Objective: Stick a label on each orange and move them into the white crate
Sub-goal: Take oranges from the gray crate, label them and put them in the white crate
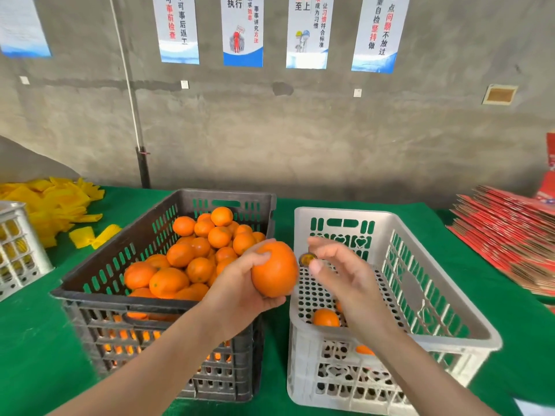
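My left hand (240,283) grips one orange (274,270) in the air between the two crates. Just to its right, my right hand (339,265) pinches a small round label (307,259) between thumb and fingertip, close to the orange's side but apart from it. The dark crate (90,280) on the left holds several oranges (195,253). The white crate (420,259) on the right has an orange (326,318) lying at its near left corner, and my right forearm hides part of another beside it.
Both crates stand on a green-covered table (36,340) against a concrete wall. Yellow foam nets (57,205) lie at the far left beside another white crate (18,244). A stack of flat red cartons (510,232) lies at the right.
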The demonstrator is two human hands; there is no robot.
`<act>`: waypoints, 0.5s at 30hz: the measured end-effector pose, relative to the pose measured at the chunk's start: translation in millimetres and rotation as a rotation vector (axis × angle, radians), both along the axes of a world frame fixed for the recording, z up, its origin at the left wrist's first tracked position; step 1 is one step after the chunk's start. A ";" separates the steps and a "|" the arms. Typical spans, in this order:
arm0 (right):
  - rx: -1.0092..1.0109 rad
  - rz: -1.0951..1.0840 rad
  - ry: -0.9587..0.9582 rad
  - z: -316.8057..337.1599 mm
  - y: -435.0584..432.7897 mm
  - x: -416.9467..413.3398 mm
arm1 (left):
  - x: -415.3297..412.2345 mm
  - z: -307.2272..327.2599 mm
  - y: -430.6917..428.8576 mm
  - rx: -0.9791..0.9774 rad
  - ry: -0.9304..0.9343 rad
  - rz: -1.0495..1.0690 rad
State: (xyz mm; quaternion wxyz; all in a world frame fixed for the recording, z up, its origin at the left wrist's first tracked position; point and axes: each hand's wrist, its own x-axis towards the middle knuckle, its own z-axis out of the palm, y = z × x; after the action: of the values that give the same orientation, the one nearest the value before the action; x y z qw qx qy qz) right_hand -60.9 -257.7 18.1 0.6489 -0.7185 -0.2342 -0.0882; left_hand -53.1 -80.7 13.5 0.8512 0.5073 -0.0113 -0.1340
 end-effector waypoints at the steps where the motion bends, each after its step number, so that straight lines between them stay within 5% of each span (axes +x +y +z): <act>1: -0.019 -0.020 0.004 3.4 -1.1 -1.3 | -0.8 0.5 -0.6 0.005 -0.005 0.002; 9: -0.337 -0.145 -0.168 6.6 6.0 -7.0 | -10.4 0.8 -15.3 0.071 -0.055 -0.033; 15: -0.506 -0.390 -0.526 0.8 10.8 -9.5 | -13.8 -1.2 -18.0 0.097 -0.055 -0.034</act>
State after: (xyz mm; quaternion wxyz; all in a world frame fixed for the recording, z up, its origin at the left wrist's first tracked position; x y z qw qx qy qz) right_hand -70.4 -246.8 18.9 0.3408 -0.8393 -0.2658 -0.3298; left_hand -66.9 -98.7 12.3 0.8227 0.5511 -0.0369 -0.1347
